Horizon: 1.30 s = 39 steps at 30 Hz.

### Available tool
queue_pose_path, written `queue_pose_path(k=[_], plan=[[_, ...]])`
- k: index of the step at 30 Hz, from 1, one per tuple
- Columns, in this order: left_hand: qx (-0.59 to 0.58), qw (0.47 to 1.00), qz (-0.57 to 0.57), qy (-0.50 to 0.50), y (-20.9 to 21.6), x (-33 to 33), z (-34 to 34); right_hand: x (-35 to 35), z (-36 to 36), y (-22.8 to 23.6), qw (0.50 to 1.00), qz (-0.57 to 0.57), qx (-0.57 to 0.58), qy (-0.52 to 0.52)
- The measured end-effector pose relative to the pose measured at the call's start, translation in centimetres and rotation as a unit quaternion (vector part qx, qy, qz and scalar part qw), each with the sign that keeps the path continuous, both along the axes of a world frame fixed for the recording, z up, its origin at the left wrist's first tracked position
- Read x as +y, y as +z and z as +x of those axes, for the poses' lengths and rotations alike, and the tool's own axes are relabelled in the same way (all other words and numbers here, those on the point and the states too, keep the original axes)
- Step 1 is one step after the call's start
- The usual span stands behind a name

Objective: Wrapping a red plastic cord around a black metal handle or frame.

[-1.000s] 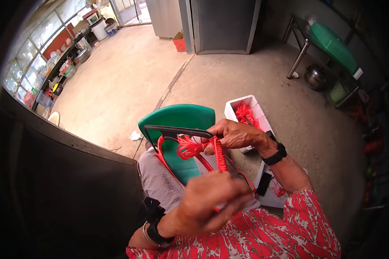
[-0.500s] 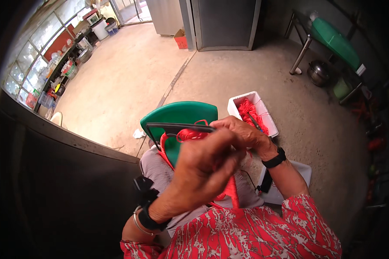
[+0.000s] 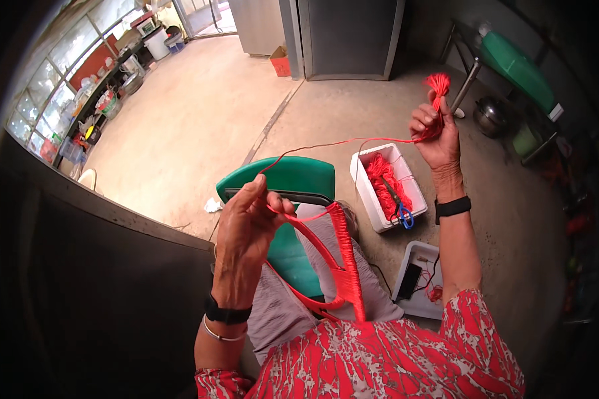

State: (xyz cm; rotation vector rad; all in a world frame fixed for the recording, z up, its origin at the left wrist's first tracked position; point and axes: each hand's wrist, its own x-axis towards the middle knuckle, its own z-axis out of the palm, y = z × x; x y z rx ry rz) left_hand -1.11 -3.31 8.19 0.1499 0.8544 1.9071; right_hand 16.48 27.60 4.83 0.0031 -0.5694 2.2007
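From the head view, my left hand (image 3: 246, 229) sits low and centre-left, raised over my lap, its grip pressed together on one end of a thin red cord (image 3: 353, 141). The thumb and forefinger pinch it right at the fingertips. My right hand (image 3: 436, 130) is held high and well out to the upper right, its grip closed around a bunch of red thread (image 3: 438, 85) whose frayed ends stick up above the knuckles. The cord runs between the two hands, nearly taut, its long axis climbing from lower left to upper right, so from the left grip it leads away up and to the right.

Just beside the left hand and below it, a red-wrapped frame (image 3: 336, 266) rests across my lap. Its densely wound bar slants down from near the left fingertips toward my shirt, with two red side arms meeting at the lower end. The left hand is plainly the nearer one to this frame; the right is well apart from it.

Behind the frame stands a green plastic chair (image 3: 293, 179), its back touching or nearly touching the frame's dark top edge; I cannot tell which. On the floor to the right lies a white box (image 3: 366, 174) holding more red thread and blue-handled scissors (image 3: 401, 214), under the cord's line. Nearer my right knee is a smaller white tray (image 3: 424, 251) with a dark phone in it. There is open concrete floor (image 3: 199, 126) up and to the left, and free air around the raised right hand.
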Motion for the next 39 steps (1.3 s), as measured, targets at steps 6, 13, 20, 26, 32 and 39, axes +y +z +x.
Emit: queue_pose_path(k=[6,13,20,26,32,39], plan=[[0.003,1.0,-0.005,0.031,-1.1,-1.1,2.0,-7.1,-0.7,0.5,0.795,0.398,-0.38,0.256],[0.079,0.993,-0.085,-0.006,-1.5,-1.6,3.9,-14.4,-1.9,1.4,0.774,0.441,-0.346,0.293],[0.113,0.991,-0.071,-0.02,-1.7,-1.8,5.0,-15.7,-2.9,0.6,0.777,0.497,-0.307,0.237],[0.161,0.985,-0.062,0.021,-2.2,-1.0,5.1,-15.0,-2.9,0.8,0.74,0.522,-0.358,0.229],[0.106,0.993,-0.009,0.055,-1.6,-2.6,4.1,-13.0,-1.2,3.3,0.756,0.538,-0.372,0.02],[0.147,0.986,0.016,0.078,0.3,-1.3,4.5,-16.5,-4.5,5.3,0.601,0.757,-0.253,-0.034]])
